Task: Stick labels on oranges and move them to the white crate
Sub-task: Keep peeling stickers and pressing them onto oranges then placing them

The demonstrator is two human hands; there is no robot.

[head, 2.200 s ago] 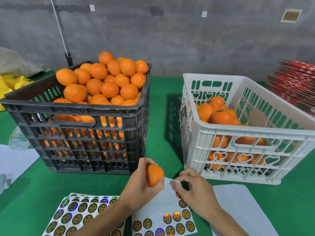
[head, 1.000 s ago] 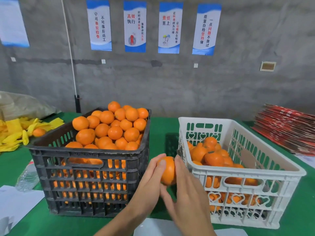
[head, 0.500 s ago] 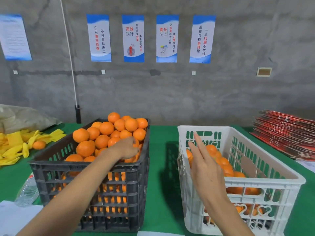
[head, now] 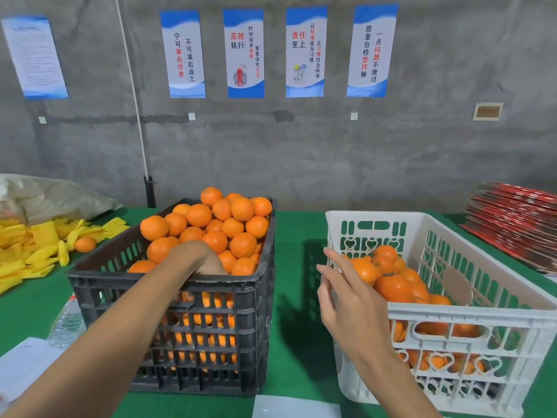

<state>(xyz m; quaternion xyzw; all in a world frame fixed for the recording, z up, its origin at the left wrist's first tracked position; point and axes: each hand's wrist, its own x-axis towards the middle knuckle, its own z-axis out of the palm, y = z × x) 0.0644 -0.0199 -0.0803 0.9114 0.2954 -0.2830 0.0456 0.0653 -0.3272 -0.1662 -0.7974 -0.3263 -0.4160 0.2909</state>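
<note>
The left hand (head: 201, 258) is sunk among oranges (head: 221, 224) in the black crate (head: 180, 297), its grip hidden; the right hand (head: 349, 300) is held open beside the white crate (head: 470, 315).

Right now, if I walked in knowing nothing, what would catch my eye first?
Most likely the black crate on the left, heaped above its rim with bright oranges, with the person's left hand reaching down into the pile. Next, the white crate on the right, part filled with oranges, the right hand held open beside its near corner. Behind, four blue and white posters hang in a row on the grey wall.
</note>
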